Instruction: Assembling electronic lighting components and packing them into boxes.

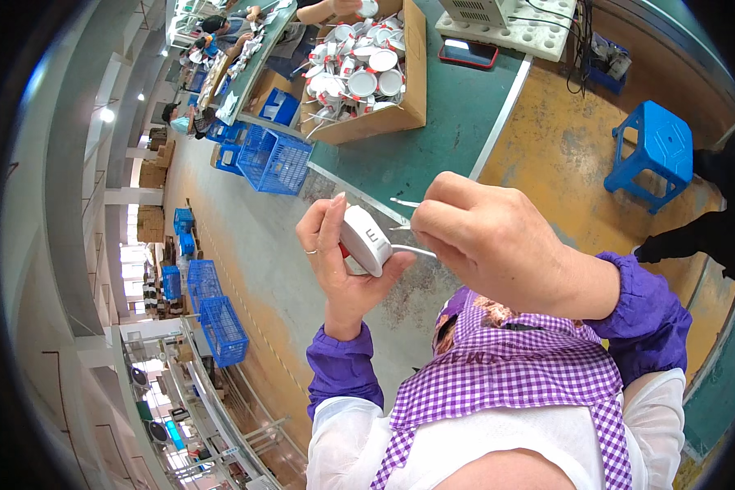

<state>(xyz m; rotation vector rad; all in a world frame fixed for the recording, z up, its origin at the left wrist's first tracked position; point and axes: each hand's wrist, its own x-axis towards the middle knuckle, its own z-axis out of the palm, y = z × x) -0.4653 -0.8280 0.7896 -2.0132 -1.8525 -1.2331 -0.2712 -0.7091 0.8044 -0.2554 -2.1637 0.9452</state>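
Observation:
My left hand (339, 261) grips a white round disc-shaped device (367, 241) on its edge, fingers behind it and thumb at its lower rim. Dark markings show on the device's side, and a bit of red peeks out by my palm. From the device a white cable (415, 250) runs toward my right hand (490, 233). That hand is closed in a pinch beside the device, with two thin pale tips (403, 202) sticking out past its fingers. Whether these are the cable's wire ends or a small tool is too small to tell.
A cardboard box (416, 73) full of similar white round devices stands on the green table (457, 106), near a phone (469, 54). Blue crates (273, 159) stand on the left. A blue stool (653, 151) is at right, near a person's dark-clothed legs (694, 237). Another person's hand (347, 6) reaches over the box.

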